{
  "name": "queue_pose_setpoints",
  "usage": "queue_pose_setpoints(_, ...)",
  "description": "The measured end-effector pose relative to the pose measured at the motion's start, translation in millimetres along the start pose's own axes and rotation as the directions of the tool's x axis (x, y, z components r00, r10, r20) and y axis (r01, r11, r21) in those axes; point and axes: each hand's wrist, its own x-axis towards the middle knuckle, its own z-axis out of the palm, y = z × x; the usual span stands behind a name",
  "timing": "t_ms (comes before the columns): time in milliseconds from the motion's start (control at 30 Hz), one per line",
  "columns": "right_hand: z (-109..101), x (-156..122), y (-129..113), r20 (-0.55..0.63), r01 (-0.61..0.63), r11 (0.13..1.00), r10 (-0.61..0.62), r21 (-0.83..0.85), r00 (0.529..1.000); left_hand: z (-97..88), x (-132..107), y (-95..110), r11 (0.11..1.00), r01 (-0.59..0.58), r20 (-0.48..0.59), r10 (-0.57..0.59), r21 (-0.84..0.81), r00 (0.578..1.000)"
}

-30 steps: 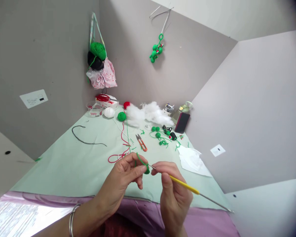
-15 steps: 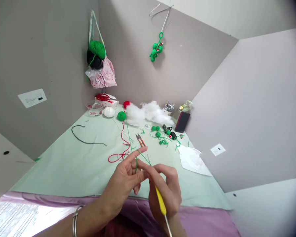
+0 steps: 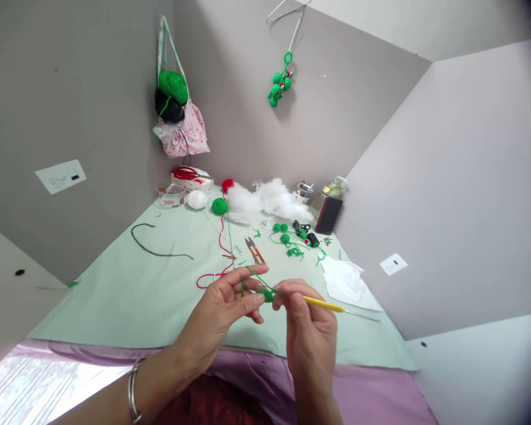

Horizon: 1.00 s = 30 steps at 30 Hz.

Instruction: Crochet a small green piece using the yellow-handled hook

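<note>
My left hand (image 3: 225,301) pinches a small green crochet piece (image 3: 266,294) between thumb and fingers. Its index finger is stretched out with green yarn (image 3: 255,274) running over it. Closed around a crochet hook with a yellow handle (image 3: 323,303), my right hand (image 3: 312,324) is just to the right of the piece. The hook's thin tip meets the green piece and the yarn there; the exact loop is too small to make out. The handle's other end points right, past my hand. Behind my fingers lie orange thread snips (image 3: 255,252) on the pale green cloth.
Balls of green (image 3: 219,206), white (image 3: 197,199) and red yarn (image 3: 228,186) stand at the back left, beside white stuffing (image 3: 274,200). Small green crocheted balls (image 3: 285,238) lie right of centre, near a phone (image 3: 328,215) and white paper (image 3: 347,283). A black cord (image 3: 154,251) lies left.
My right hand has turned and moved slightly right, swinging the yellow hook from pointing down to nearly level. The green piece in my left fingers has come into view.
</note>
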Motion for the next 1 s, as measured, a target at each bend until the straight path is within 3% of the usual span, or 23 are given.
queue_pose_setpoints(267, 2, 8, -3, -0.035, -0.145, 0.971, 0.154, 0.193, 0.987, -1.6, 1, -2, 0.995, 0.043, -0.029, -0.046, -0.090, 0.999)
queue_pose_setpoints(533, 0, 7, -5, 0.042, -0.108, 0.967, 0.101, 0.229, 0.994, -3.5, 0, -4, 0.998, 0.004, -0.013, -0.005, -0.061, 1.000)
queue_pose_setpoints(767, -7, 0, -6, 0.068, 0.082, 0.995, -0.079, -0.051, 0.995, -9.9, -1, -10, 0.989, -0.097, -0.021, 0.099, 0.113, 0.995)
queue_pose_setpoints(1000, -7, -8, -7, 0.159, 0.319, 0.900, -0.283, -0.296, 0.946, -14.3, 0, -12, 0.955, -0.182, -0.006, 0.188, 0.235, 0.982)
